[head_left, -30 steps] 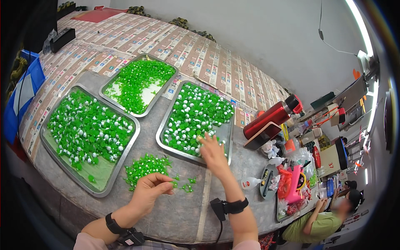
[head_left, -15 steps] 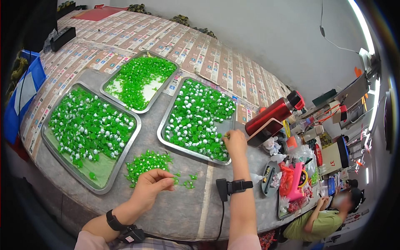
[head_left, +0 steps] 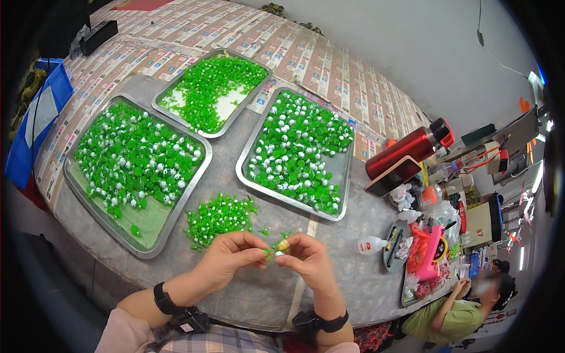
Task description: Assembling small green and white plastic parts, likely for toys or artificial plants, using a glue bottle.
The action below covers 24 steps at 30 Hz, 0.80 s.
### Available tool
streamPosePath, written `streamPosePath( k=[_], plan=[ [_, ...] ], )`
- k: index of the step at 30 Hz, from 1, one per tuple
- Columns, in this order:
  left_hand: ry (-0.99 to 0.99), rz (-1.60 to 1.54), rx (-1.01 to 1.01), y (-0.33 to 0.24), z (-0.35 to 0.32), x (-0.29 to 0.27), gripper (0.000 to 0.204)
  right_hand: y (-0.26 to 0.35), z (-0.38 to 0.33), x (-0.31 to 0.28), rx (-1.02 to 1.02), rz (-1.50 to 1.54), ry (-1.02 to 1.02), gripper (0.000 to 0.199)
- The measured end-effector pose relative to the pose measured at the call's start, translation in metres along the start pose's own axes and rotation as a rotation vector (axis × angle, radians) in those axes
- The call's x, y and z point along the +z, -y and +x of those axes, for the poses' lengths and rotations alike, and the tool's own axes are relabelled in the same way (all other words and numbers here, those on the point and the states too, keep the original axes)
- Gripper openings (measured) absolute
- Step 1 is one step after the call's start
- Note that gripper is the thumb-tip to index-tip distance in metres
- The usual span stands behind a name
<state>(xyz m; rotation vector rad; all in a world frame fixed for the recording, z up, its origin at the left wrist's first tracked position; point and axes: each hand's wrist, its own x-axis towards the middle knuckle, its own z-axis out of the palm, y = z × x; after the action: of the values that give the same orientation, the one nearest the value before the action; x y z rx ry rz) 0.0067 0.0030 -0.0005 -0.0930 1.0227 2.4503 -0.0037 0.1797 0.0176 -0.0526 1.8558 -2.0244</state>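
My left hand [head_left: 232,259] pinches a small green plastic piece [head_left: 269,253] between thumb and forefinger. Against it, my right hand [head_left: 311,263] holds a green piece with a white eyeball-like ball [head_left: 279,253] in its fingertips. The two parts meet or nearly meet; the fingers hide the exact contact. Something yellowish [head_left: 283,244] shows at the right fingertips. Just beyond my left hand lies a loose heap of small green pieces [head_left: 219,219], with a few strays beside it.
Metal trays stand beyond: a left tray [head_left: 152,254] and a right tray [head_left: 288,203] of green-and-white pieces, and a back tray [head_left: 216,130] of small green ones. A red flask [head_left: 406,153], phone [head_left: 395,176] and white bottle [head_left: 371,245] are at right. A person [head_left: 450,312] sits far right.
My right hand has come back from the right tray to my left hand, bringing a white-balled green piece. The view has shifted slightly.
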Motion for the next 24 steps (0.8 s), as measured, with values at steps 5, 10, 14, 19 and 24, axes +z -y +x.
streamPosePath(
  k=[5,10,14,19,24],
  plan=[
    [0.011,-0.006,-0.009,0.0,0.002,-0.002,0.012,-0.008,0.001,0.01,0.046,0.222,-0.009,0.018],
    [0.032,-0.089,-0.014,0.0,0.004,-0.004,0.013,-0.006,-0.002,0.012,0.017,0.287,-0.022,0.019],
    [-0.012,-0.081,0.003,-0.001,0.002,-0.004,0.012,-0.01,-0.002,0.016,-0.018,0.293,-0.069,0.019],
    [-0.062,0.056,0.032,-0.003,0.002,-0.001,0.012,-0.004,-0.005,0.017,-0.166,0.239,-0.134,0.019],
    [-0.062,0.122,0.059,-0.001,0.003,-0.002,0.013,-0.007,-0.006,0.016,-0.154,0.19,-0.135,0.018]
  ],
)
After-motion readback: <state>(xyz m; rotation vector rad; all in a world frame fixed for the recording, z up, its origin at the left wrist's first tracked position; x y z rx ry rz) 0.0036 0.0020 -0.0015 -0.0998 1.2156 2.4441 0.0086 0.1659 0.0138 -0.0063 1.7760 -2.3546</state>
